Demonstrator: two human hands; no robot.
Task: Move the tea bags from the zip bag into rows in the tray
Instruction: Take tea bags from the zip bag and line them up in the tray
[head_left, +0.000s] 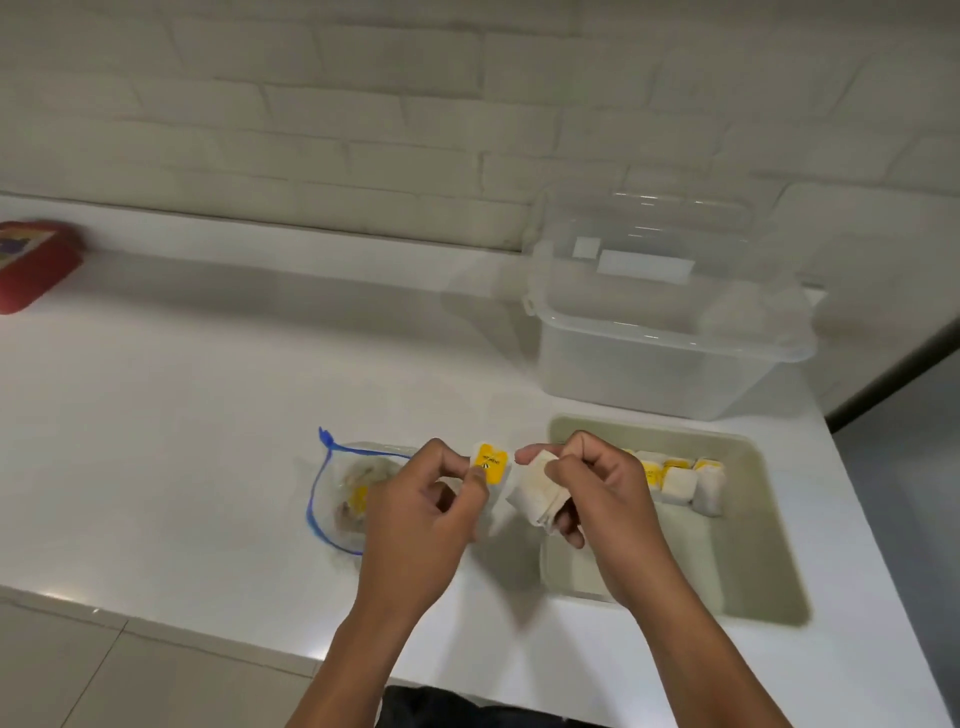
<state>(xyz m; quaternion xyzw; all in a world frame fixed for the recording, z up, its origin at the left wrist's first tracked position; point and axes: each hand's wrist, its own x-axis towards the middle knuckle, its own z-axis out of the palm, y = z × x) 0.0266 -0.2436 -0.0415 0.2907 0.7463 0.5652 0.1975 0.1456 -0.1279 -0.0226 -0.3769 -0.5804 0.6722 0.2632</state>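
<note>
Both hands are raised just above the white counter (208, 415), close together between the zip bag and the tray. The left hand (431, 499) has its fingers curled and pinches a yellow paper tag (489, 461) between thumb and forefinger. The right hand (597, 483) is curled round a white tea bag (535, 493), which hangs folded below its fingertips, just right of the tag. The zip bag (337, 493), clear with a blue edge and slider, lies flat on the counter to the left, partly hidden behind the left hand; a few tea bags with a yellow tag show through the plastic. The tray (753, 519), a pale beige rectangle, sits on the counter to the right, its near left part covered by the right wrist. Along its far side runs a row of tea bags (685, 480), white with yellow tags, lying side by side and touching. Beyond the tray stands a clear plastic container (670, 343), near the white brick wall (363, 130). At the far left edge of the counter lies a red object (31, 265), blurred.
</note>
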